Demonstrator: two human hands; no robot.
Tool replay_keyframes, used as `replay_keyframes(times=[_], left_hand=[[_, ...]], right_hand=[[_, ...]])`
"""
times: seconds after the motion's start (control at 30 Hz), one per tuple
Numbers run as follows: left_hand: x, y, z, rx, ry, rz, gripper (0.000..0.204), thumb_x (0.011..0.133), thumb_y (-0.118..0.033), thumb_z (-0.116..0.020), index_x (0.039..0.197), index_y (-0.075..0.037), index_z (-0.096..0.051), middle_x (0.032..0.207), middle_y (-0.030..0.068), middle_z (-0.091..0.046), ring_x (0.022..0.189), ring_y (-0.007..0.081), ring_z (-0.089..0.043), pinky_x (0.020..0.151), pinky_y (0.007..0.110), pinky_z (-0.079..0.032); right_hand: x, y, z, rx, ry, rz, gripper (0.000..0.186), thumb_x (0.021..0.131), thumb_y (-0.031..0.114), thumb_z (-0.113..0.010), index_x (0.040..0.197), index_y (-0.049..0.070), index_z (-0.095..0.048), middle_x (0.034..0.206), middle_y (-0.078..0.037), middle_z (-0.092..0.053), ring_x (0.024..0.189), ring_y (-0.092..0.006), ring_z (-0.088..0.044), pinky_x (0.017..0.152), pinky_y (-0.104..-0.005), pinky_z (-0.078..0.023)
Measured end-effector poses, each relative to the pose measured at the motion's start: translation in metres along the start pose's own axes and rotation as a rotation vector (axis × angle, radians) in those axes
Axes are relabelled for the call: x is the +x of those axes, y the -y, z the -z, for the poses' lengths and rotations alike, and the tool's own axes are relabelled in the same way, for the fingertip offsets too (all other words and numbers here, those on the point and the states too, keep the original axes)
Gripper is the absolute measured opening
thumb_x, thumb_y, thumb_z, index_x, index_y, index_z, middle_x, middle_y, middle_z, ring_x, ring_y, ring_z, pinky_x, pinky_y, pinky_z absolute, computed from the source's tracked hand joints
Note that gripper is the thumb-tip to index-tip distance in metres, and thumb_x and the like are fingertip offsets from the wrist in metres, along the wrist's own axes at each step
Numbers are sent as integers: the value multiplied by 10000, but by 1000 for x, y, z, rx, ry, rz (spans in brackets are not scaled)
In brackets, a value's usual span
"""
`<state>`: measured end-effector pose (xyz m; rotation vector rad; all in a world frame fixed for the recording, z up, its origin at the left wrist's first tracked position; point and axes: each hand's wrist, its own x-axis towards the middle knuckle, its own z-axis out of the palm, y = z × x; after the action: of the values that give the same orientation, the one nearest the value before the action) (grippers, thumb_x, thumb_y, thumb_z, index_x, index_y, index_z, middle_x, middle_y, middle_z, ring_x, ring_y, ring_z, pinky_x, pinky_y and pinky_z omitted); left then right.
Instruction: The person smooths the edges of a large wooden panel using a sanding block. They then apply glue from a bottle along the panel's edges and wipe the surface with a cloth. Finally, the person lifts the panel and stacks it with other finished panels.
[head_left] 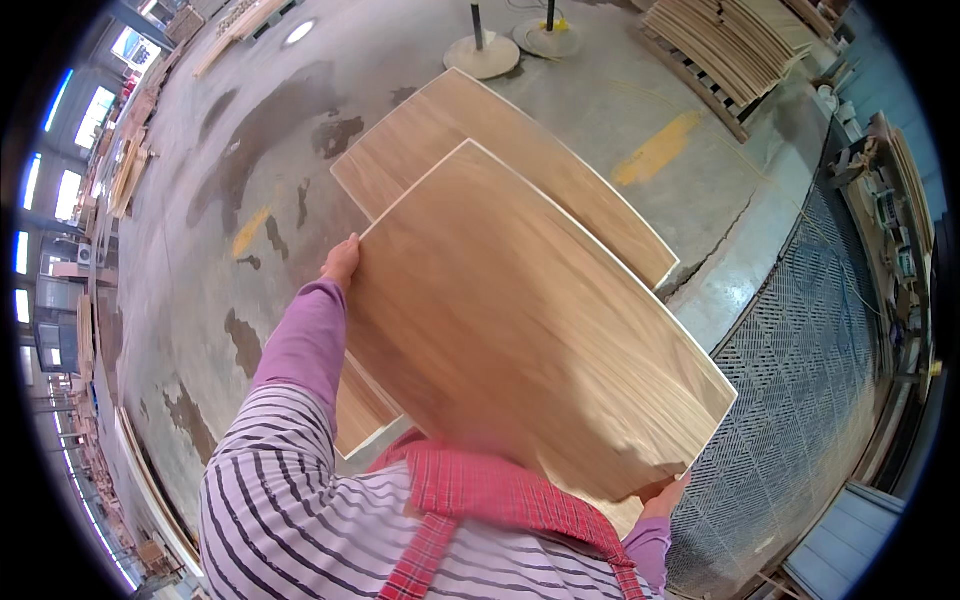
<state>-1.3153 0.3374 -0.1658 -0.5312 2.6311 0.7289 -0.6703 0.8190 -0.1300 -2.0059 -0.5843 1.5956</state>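
A large wood-grain panel [520,300] with pale edges is held in front of my body, one hand at each side. My left hand [342,262] grips its left edge, fingers partly hidden by the panel. Near the lower right corner, my right hand [664,496] grips the near edge. Beyond and partly beneath the held panel lies another wood-grain panel [420,130]. At the lower left, next to my left forearm, a further piece of similar board [362,410] shows from under the held one.
Two round-based stands [482,57] stand on the concrete floor [250,150] ahead. A stack of boards [725,45] sits on a pallet at the far right. Dark patterned metal flooring [790,390] lies to my right, beside a cluttered shelf [890,210]. Long boards [150,480] lie at the left.
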Motion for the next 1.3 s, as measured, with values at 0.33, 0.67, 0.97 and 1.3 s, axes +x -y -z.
replay_keyframes(times=[0.33,0.67,0.97,1.3], left_hand=[[24,-97,-22,73,35,81,644,909,-607,-314,1277,-149,-578,1333,108,-542,1292,313,-435,1090,460,-190],[177,-160,25,24,-12,-117,729,899,-651,-268,1281,-108,-567,1354,173,-501,1329,323,-382,1106,427,-216],[202,-144,-6,481,-138,-521,703,884,-530,-509,1368,-44,-358,1387,160,-420,1290,332,-391,1057,417,-330],[280,-155,2,459,-108,-550,759,832,-589,-599,1322,-31,-443,1347,206,-461,1228,329,-457,1019,391,-368]], right_hand=[[-13,13,-57,57,-55,17,745,849,688,-432,1272,77,-492,1300,-107,-517,1138,-304,-518,957,-458,-422],[-12,-12,-209,55,98,-104,674,855,627,-507,1150,25,-573,1147,-124,-597,1008,-263,-560,857,-407,-456],[-13,-72,-245,-666,89,302,562,893,497,-585,1086,-23,-497,1011,-115,-560,897,-193,-534,792,-336,-448],[-14,-14,-276,-489,395,231,368,933,302,-586,1147,19,-490,1092,-85,-580,976,-188,-579,830,-327,-472]])
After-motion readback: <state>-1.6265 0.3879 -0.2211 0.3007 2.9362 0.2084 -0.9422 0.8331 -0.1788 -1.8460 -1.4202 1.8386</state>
